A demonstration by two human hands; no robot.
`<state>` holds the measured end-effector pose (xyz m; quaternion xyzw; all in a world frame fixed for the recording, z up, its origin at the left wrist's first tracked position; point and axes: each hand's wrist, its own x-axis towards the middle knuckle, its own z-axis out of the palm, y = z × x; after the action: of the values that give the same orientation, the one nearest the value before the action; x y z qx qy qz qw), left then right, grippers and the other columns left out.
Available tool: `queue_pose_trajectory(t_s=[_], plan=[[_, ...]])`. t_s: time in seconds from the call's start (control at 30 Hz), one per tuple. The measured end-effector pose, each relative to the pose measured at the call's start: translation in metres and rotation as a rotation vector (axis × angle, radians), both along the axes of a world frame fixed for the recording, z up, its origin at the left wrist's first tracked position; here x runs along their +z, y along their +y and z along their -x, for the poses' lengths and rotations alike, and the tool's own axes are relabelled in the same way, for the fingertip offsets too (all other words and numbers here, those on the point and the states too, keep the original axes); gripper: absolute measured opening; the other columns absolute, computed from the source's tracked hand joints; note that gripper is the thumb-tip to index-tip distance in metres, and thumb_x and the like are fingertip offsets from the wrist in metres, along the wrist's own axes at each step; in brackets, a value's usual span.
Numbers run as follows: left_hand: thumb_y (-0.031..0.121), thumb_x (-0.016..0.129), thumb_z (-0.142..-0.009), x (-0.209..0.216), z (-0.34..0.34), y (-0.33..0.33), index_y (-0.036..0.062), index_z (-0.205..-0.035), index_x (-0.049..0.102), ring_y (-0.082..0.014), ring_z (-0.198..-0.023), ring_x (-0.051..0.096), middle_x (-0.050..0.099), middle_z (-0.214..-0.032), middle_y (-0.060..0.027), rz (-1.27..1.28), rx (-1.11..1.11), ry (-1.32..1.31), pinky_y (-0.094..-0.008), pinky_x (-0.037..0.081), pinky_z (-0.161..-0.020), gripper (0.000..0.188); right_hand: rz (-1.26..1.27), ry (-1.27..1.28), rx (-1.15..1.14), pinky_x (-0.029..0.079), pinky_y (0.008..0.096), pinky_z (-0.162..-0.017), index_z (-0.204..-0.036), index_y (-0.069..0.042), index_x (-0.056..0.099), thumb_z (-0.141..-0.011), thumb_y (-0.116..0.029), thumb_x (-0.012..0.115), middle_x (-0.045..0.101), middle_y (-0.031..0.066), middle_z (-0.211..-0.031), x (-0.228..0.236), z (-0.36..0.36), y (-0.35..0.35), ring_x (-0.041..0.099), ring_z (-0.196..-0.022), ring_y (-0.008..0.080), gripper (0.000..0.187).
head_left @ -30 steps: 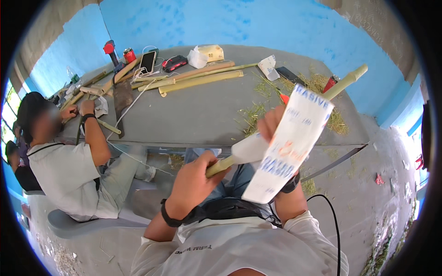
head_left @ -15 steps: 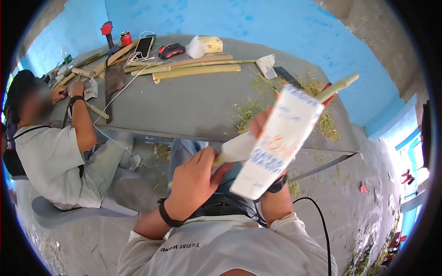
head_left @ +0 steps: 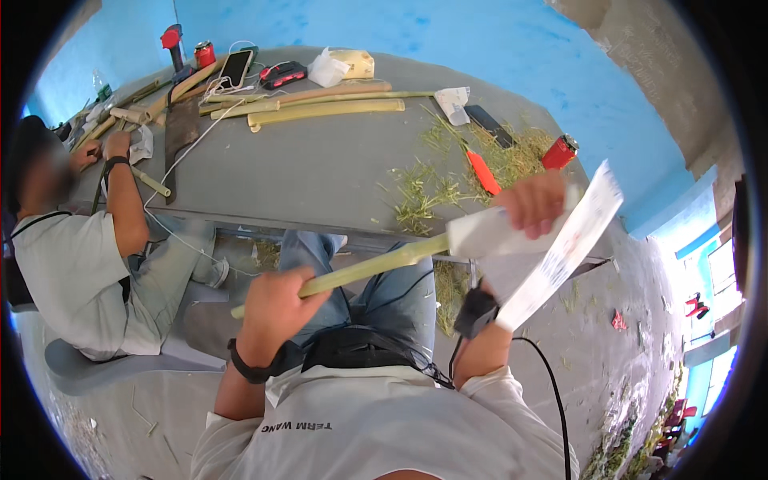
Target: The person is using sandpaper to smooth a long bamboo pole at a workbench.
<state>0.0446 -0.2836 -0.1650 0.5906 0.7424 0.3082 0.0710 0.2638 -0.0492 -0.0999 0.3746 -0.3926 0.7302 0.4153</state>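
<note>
Across my lap runs a slim green bamboo stick, slanting up to the right. My left hand is closed round it near its lower left end. At the other end, my right hand is closed over a white sheet of sandpaper with printing on its back. Part of the sheet wraps the stick and hides its far end; a long flap sticks out to the right. Beyond my hands, an orange-handled cutter lies on the table among green shavings.
The grey table holds split bamboo pieces, a folded paper, a dark flat block, a red can, a phone and a broad blade. A seated person handles bamboo at my left.
My right hand has slid outward to the right with the sandpaper, baring more of the stick. My left hand has moved left and down. The flap has turned nearly edge-on, and the red can shows.
</note>
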Motion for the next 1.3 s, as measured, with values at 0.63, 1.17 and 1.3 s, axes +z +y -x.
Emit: queue_pose_trajectory(t_s=[0.63, 1.17, 1.3], plan=[[0.032, 0.07, -0.086, 0.017, -0.014, 0.013, 0.0, -0.077, 0.058, -0.0218, -0.05, 0.043, 0.048, -0.058, -0.0125, 0.135, -0.289, -0.514, -0.0346, 0.036, -0.049, 0.036, -0.017, -0.116, 0.114, 0.039, 0.0272, -0.058, -0.083, -0.009, 0.048, -0.1, -0.022, 0.045, 0.052, 0.0024, -0.069, -0.01, 0.041, -0.019, 0.051, -0.06, 0.0143, 0.021], [0.048, 0.076, -0.076, 0.026, -0.035, 0.022, 0.0033, -0.126, 0.051, -0.0378, -0.095, 0.063, 0.053, -0.127, -0.0121, -0.311, -0.26, -0.308, -0.042, 0.051, -0.071, 0.072, 0.515, -0.55, -0.698, 0.047, 0.0425, -0.096, -0.138, -0.005, 0.036, -0.096, -0.06, 0.041, 0.055, 0.012, -0.126, -0.011, 0.072, -0.089, 0.057, -0.114, 0.0257, 0.069], [0.046, 0.073, -0.081, 0.031, -0.033, 0.021, 0.0024, -0.12, 0.054, -0.0373, -0.092, 0.064, 0.057, -0.119, -0.0112, -0.381, -0.215, -0.378, -0.0398, 0.05, -0.07, 0.062, 0.387, -0.65, -0.676, 0.044, 0.0437, -0.1, -0.141, -0.006, 0.034, -0.098, -0.047, 0.047, 0.052, 0.0115, -0.131, -0.011, 0.066, -0.089, 0.053, -0.12, 0.0263, 0.061]])
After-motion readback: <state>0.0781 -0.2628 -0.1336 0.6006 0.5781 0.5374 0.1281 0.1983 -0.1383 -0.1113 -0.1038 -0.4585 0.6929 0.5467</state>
